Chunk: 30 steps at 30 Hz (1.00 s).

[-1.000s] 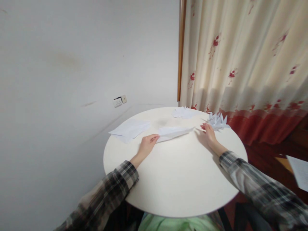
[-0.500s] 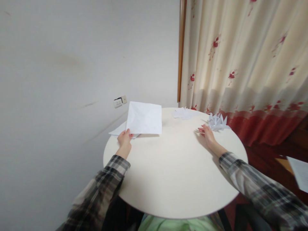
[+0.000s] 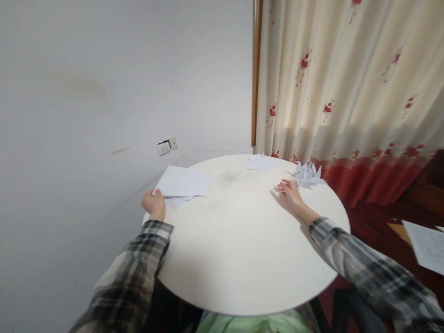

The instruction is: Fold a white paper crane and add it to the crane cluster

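My left hand [image 3: 153, 203] pinches the near left corner of a white sheet of paper [image 3: 180, 181] at the left side of the round white table [image 3: 249, 249]. Beneath that sheet, edges of more white paper [image 3: 177, 201] stick out. Over on the right, my right hand [image 3: 290, 192] rests on the tabletop with its fingers loosely stretched and nothing in them. Just beyond it sits a cluster of folded white paper cranes [image 3: 307, 175], their points sticking up. Whether the hand touches the cluster I cannot tell.
Flat white paper pieces [image 3: 261, 162] lie at the table's far edge. A wall with a socket [image 3: 164, 148] borders the left. Behind the table hangs a floral curtain [image 3: 329, 83]. At the lower right, a printed sheet [image 3: 425, 245] lies below table height.
My left hand has moved left and lowered the sheet from a raised, tilted position onto the papers at the left. My right hand stays by the folded paper cluster. The view shifts slightly.
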Motion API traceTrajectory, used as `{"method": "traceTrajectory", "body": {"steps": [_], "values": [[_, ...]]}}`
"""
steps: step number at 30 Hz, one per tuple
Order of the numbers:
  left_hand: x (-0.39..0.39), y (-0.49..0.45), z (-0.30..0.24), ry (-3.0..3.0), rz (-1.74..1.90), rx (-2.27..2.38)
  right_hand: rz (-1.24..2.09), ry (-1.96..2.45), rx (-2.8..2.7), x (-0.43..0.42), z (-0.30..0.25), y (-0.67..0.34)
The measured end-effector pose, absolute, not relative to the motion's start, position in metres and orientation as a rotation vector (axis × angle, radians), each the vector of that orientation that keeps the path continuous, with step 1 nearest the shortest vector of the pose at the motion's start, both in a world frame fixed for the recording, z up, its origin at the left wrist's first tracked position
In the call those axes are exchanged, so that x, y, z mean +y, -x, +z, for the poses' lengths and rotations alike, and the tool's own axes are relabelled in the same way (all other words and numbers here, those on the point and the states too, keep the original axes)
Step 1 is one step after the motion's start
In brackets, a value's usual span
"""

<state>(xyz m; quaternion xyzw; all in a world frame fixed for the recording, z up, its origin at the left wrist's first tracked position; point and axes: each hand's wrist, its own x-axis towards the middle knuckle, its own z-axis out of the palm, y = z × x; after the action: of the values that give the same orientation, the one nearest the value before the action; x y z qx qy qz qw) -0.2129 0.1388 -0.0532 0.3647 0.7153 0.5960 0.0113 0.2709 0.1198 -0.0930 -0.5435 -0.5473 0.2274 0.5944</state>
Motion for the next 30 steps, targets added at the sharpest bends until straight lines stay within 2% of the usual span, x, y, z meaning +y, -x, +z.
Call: {"method": "traceTrajectory", "body": {"steps": [4, 7, 11, 18, 23, 30], "values": [[0.138, 0.211, -0.053, -1.18, 1.818, 2.415, 0.258, 1.284, -1.354, 0.11, -0.081, -0.272], [0.134, 0.202, -0.052, -1.369, 1.803, 2.609, -0.225, 1.374, -1.361, 0.101, -0.065, -0.281], [0.13, 0.182, -0.049, -1.79, 1.772, 2.522, -0.507, 1.51, -1.199, 0.096, -0.053, -0.304], [0.126, 0.133, -0.047, -2.387, 1.572, 2.186, -0.367, 1.662, -1.183, 0.102, -0.064, -0.325], [0.118, 0.111, -0.046, -2.57, 1.474, 2.027, -0.329, 1.76, -1.269, 0.101, -0.065, -0.321], [0.11, 0.091, -0.046, -2.763, 1.328, 1.836, -0.256, 1.554, -1.408, 0.102, -0.071, -0.31]]}}
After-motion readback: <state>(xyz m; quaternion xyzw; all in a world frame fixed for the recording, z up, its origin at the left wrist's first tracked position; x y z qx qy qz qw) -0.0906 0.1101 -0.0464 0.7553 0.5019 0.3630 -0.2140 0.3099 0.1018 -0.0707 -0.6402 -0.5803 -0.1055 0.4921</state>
